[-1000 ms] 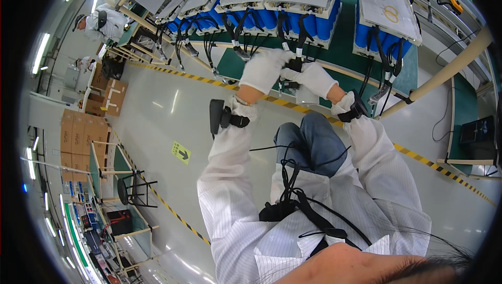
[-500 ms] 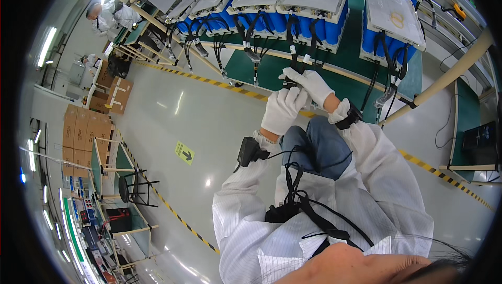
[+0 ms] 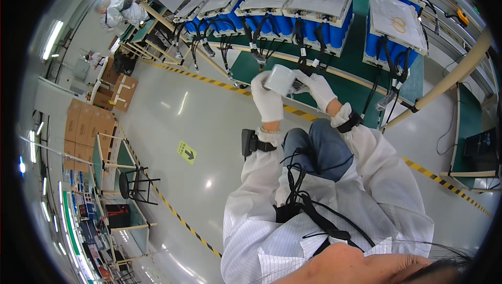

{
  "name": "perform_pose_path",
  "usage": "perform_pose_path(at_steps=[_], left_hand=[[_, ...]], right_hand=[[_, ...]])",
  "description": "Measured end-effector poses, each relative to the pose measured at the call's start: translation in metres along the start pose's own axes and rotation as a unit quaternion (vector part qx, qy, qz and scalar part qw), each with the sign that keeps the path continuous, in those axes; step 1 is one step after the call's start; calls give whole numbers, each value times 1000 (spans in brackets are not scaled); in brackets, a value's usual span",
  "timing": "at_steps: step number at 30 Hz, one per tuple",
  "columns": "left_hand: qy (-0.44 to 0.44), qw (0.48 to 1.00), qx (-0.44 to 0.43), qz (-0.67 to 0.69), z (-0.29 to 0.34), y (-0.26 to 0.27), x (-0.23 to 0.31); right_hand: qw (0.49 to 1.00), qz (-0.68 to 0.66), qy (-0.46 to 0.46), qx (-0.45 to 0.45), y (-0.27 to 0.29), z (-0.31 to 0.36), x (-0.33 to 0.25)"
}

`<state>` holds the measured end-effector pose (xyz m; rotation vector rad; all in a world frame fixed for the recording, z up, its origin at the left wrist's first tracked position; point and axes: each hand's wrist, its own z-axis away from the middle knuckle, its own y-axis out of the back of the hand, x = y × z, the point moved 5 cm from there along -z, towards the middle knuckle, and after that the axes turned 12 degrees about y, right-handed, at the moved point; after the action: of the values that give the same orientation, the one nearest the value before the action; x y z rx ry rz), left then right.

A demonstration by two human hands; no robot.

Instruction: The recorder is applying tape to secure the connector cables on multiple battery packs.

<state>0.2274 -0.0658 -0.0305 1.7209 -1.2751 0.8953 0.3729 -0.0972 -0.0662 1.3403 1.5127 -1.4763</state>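
Note:
In its white glove, my left hand is closed around a whitish roll of film, tilted in front of the bench. Beside it, my right hand, also gloved, is closed at the lower ends of black cables. These cables hang from a battery pack with blue cells and a white, film-covered top. Something shiny, like clear film, shows between the roll and my right fingers. The cable ends themselves are hidden by the roll and the glove.
More battery packs line the green bench, their cables dangling over its front rail. One pack at the right carries yellow rings. A tan post slants at the right. Cartons and a black stool stand left.
The roll of film has come into view in my left hand, which has moved slightly up and left, away from my right hand. My right hand stays at the cables.

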Motion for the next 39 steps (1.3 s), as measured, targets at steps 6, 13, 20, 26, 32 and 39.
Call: perform_pose_path(at_steps=[6,13,20,26,32,39], left_hand=[[184,939,-181,226,-7,-42,-88],[430,751,-447,228,53,-32,-38],[175,867,-466,31,9,-29,-32],[254,865,-390,187,-10,-54,-17],[451,780,-336,274,43,-81,-61],[323,758,-538,180,41,-72,-41]], right_hand=[[994,-97,12,46,-8,3,-5],[992,76,89,-42,21,-2,-9],[992,79,62,-76,11,-4,-17],[996,-64,52,-17,34,3,20],[993,22,-101,61,10,13,-2],[975,-204,21,-85,-2,-12,-2]])
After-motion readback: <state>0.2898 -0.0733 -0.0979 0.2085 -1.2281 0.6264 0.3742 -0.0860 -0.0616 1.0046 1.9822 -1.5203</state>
